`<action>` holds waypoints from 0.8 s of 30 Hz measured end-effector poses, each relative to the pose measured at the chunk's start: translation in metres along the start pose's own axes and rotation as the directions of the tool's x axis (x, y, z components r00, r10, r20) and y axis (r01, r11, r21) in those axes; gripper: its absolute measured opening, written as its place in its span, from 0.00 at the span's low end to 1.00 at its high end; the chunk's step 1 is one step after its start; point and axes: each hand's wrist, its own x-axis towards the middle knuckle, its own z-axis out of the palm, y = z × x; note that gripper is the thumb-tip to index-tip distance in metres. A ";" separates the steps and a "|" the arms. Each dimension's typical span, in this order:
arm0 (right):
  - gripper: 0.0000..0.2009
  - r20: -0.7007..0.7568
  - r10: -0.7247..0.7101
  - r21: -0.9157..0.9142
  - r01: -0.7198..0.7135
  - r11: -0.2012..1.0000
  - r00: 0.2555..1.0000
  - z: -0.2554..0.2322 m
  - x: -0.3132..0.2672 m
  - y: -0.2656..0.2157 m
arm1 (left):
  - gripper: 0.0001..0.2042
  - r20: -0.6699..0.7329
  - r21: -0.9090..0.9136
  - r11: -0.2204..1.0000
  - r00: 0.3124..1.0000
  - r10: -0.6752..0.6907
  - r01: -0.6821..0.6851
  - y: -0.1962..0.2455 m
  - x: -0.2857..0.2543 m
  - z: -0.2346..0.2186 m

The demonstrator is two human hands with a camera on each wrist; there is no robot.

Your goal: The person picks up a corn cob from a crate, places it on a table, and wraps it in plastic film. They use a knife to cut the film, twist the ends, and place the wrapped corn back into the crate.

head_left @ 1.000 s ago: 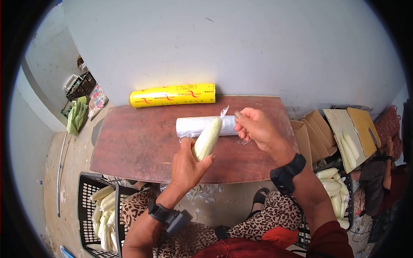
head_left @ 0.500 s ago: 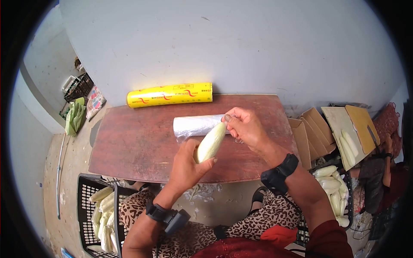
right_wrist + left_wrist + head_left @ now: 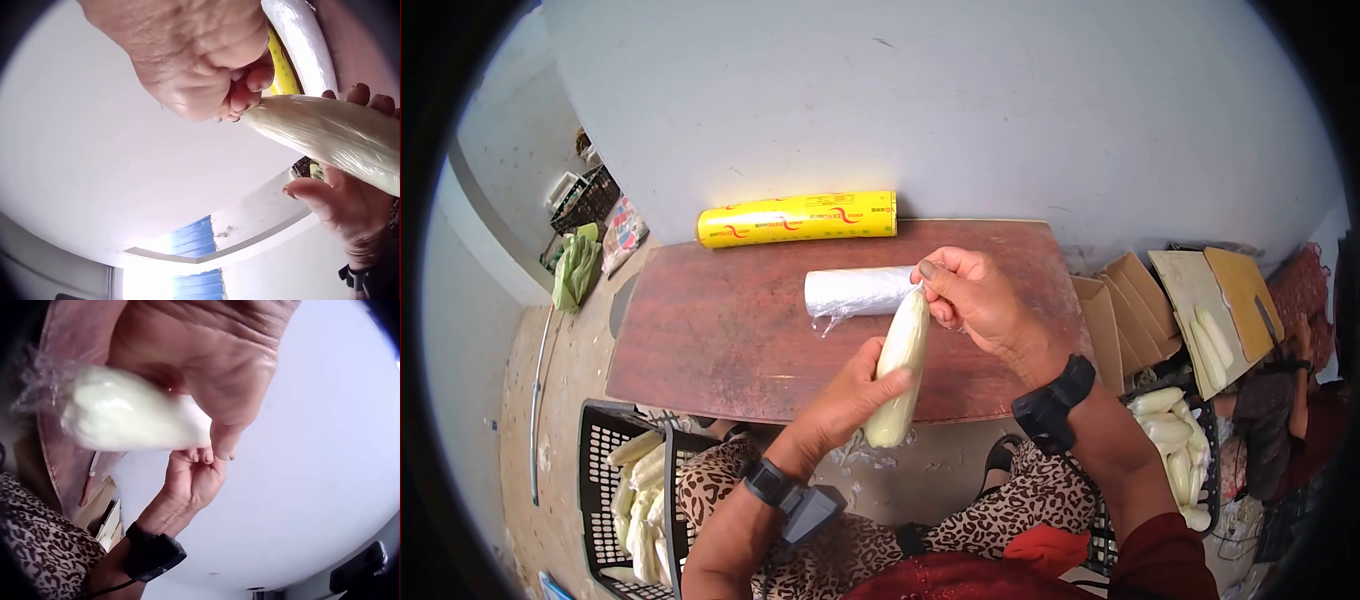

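Observation:
A long, pale green, tapered vegetable in clear film is held over the front part of the table. My left hand grips its middle, thumb across the near side and fingers round behind. At the top, my right hand pinches the narrow tip, where the film gathers; the fingertips hide the end of it. Loose crumpled film sticks out past the blunt lower end in the left wrist view. Behind the vegetable lies a white roll of cling film, its right end covered by my right hand.
A yellow printed roll lies along the back of the brown table, by the wall. Black crates with similar vegetables stand at left and right. Cardboard boxes and another person's arm are at the right.
My right fingers have come in to pinch the film at the tip. My left hand has turned the vegetable more upright and moved right and nearer, its lower end now past the table edge.

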 end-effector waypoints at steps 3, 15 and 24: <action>0.09 0.002 -0.027 -0.164 0.027 0.986 1.000 0.004 -0.003 -0.006 | 0.33 -0.102 0.181 0.983 0.995 -0.011 0.030 -0.002 0.000 0.007; 0.10 -0.014 -0.109 -0.157 0.106 0.982 0.994 -0.001 0.002 0.002 | 0.31 0.183 -0.347 0.928 0.980 -0.073 0.134 0.004 -0.002 0.008; 0.10 -0.033 -0.148 -0.064 0.146 0.987 0.988 0.009 0.007 0.004 | 0.33 -0.073 0.193 0.971 0.985 0.159 -0.142 0.000 0.000 0.019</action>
